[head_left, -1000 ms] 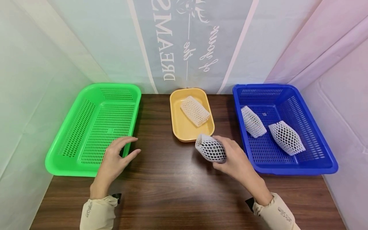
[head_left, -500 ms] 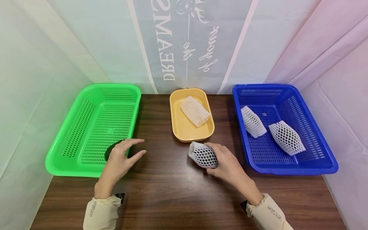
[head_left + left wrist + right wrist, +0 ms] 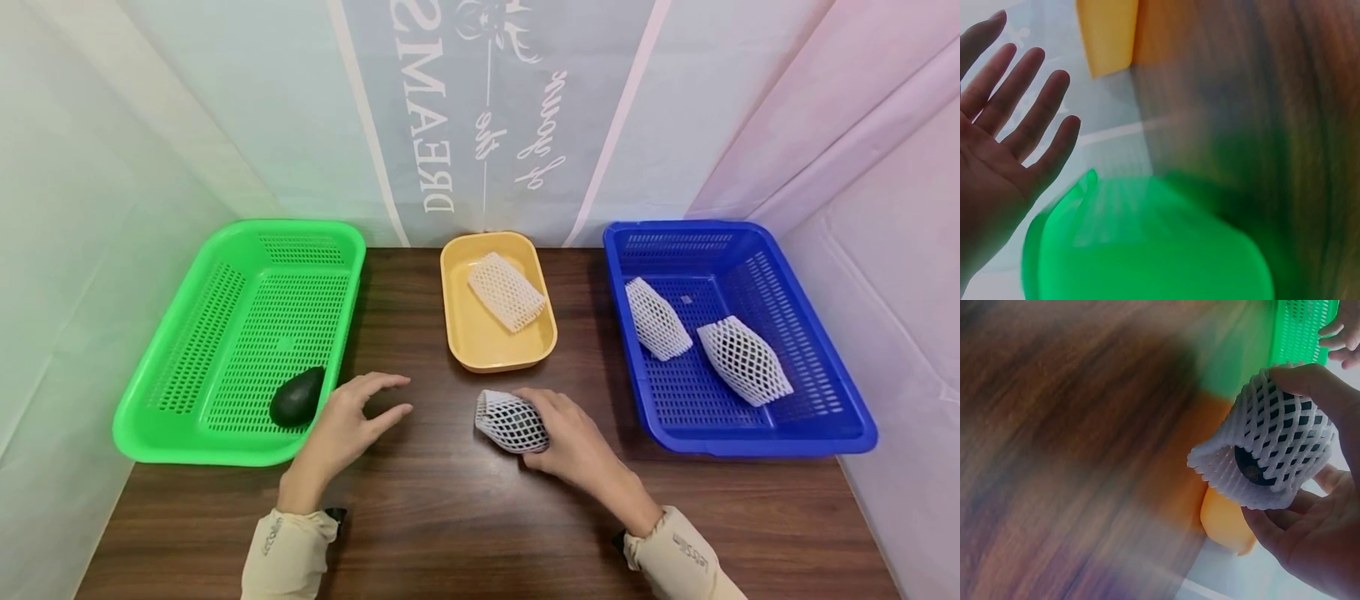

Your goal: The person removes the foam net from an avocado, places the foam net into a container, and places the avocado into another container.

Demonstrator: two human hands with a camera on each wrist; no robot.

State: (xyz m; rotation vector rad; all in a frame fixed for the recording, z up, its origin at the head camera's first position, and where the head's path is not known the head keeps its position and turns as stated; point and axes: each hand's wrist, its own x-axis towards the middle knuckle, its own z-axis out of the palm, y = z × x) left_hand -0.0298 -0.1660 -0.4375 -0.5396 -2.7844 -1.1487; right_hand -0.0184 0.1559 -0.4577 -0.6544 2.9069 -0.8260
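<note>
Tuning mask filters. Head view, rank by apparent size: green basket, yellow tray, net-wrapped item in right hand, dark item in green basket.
1. Green basket
2. Yellow tray
3. Net-wrapped item and dark item: unranked; right hand hides part of the former.

On the worktop (image 3: 450,533) the left basket (image 3: 195,454) and right basket (image 3: 757,444) stand well apart, the small tray (image 3: 480,337) between them; the backdrop (image 3: 300,125) rises behind all three; a loose fruit (image 3: 297,398) lies in the left basket's near right corner; one foam sleeve (image 3: 506,292) lies in the tray; inside the right basket, a second sleeve (image 3: 658,319) lies by the left wall, and a third sleeve (image 3: 745,361) to its right and slightly nearer; before the tray, the right grip (image 3: 566,437) holds a netted fruit (image 3: 513,423) at its right side; the left grip (image 3: 348,425) is left of that fruit, apart from it, beside the left basket's near right corner.
</note>
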